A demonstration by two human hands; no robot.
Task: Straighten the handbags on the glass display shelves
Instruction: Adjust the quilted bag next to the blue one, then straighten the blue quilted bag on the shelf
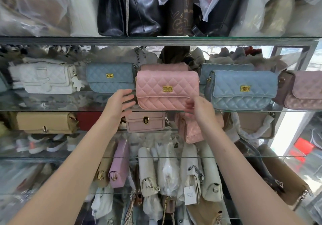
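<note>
Both forearms reach up to a pink handbag (167,89) standing upright at the front edge of a glass shelf (52,110). Left hand (122,101) sits just beside the bag's left end — fingers spread, grip loose. Right hand (200,108) pinches the bag's lower right corner. Just right of it stands a blue handbag (242,90); left and behind — another blue bag (109,77).

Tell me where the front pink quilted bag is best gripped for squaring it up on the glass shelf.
Probably by its two short ends, one of the hands on each, coming from the front. The pink quilted bag stands upright with blue bags close on both sides, and its flap and gold clasp face forward.
</note>
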